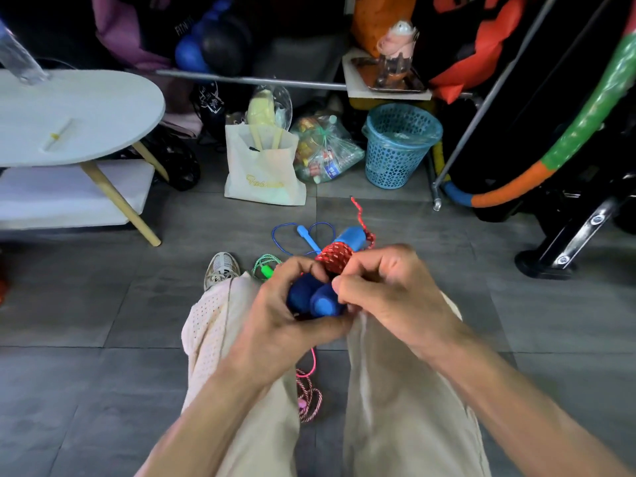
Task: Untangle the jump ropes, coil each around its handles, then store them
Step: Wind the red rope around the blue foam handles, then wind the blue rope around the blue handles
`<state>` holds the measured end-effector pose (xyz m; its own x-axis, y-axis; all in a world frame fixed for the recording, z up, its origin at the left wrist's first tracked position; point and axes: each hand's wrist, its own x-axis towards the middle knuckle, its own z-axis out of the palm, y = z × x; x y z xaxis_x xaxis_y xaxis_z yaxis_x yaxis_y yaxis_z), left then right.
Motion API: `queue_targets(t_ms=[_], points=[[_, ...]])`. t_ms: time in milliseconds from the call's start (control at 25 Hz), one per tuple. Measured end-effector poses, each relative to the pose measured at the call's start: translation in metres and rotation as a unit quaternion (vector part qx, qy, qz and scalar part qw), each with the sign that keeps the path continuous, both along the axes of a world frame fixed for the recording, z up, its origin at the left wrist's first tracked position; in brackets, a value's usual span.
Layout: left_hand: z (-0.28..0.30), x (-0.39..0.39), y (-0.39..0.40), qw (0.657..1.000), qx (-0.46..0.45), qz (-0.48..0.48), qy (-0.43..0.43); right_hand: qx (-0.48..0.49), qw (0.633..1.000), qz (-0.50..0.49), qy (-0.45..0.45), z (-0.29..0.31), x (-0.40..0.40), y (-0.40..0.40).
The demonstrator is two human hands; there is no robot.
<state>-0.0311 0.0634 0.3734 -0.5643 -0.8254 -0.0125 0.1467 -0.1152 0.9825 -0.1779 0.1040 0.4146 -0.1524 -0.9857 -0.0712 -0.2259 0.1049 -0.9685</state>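
Note:
My left hand (280,311) grips two blue foam handles (318,299) held side by side over my knees. A red speckled rope (334,258) is coiled around them. My right hand (385,289) pinches that rope close to the coil, and its loose end (361,215) curls up beyond the far handle tip (352,237). A thin blue rope with a light blue handle (308,237) lies on the floor ahead. A green rope with a green handle (265,268) lies beside my left knee. A pink rope (308,395) lies bunched on the floor between my legs.
A white oval table (79,115) stands at the left. A cream tote bag (263,166), a clear bag of bottles (325,153) and a blue mesh basket (399,146) stand ahead. A black stand base (557,249) and a striped hoop (564,146) are at the right.

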Motion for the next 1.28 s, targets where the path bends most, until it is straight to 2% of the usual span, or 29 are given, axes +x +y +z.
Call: queue_targets(t_ms=[80, 200, 240, 320, 400, 480, 640, 760, 920, 1040, 1160, 1240, 1280], points=[[-0.007, 0.001, -0.003, 0.999, -0.011, 0.033, 0.013, -0.019, 0.995, -0.065, -0.074, -0.013, 0.004, 0.004], [-0.015, -0.002, -0.004, 0.995, -0.059, 0.073, -0.022, -0.002, 0.957, -0.245, -0.156, -0.038, 0.004, 0.001], [-0.017, -0.004, -0.003, 0.994, -0.075, 0.068, -0.032, 0.037, 0.942, -0.256, -0.215, -0.046, 0.002, -0.003], [-0.019, -0.009, -0.004, 0.989, -0.123, 0.044, -0.075, 0.103, 0.904, -0.218, -0.352, -0.057, -0.002, -0.013], [-0.022, -0.01, -0.012, 0.979, -0.148, -0.01, -0.137, 0.133, 0.881, -0.224, -0.395, -0.072, -0.01, -0.026], [-0.028, -0.013, -0.024, 0.971, -0.117, -0.063, -0.2, 0.138, 0.88, -0.251, -0.378, -0.096, -0.025, -0.038], [-0.073, -0.026, -0.05, 0.955, -0.047, -0.042, -0.289, 0.156, 0.893, -0.274, -0.322, -0.168, -0.051, -0.045], [-0.13, -0.029, -0.059, 0.934, -0.012, -0.065, -0.352, 0.237, 0.877, -0.329, -0.257, -0.245, -0.058, -0.031], [-0.213, -0.027, -0.054, 0.899, 0.054, -0.112, -0.419, 0.33, 0.876, -0.327, -0.133, -0.344, -0.056, 0.0], [-0.253, -0.024, -0.048, 0.883, 0.079, -0.117, -0.447, 0.346, 0.872, -0.321, -0.127, -0.374, -0.047, 0.009], [-0.282, -0.027, -0.042, 0.858, 0.121, -0.131, -0.481, 0.34, 0.887, -0.296, -0.105, -0.413, -0.056, 0.008], [-0.299, -0.021, -0.035, 0.851, 0.117, -0.141, -0.492, 0.412, 0.872, -0.256, -0.068, -0.422, -0.056, 0.015], [-0.304, -0.019, -0.033, 0.847, 0.11, -0.147, -0.498, 0.463, 0.853, -0.243, -0.009, -0.428, -0.058, 0.02]])
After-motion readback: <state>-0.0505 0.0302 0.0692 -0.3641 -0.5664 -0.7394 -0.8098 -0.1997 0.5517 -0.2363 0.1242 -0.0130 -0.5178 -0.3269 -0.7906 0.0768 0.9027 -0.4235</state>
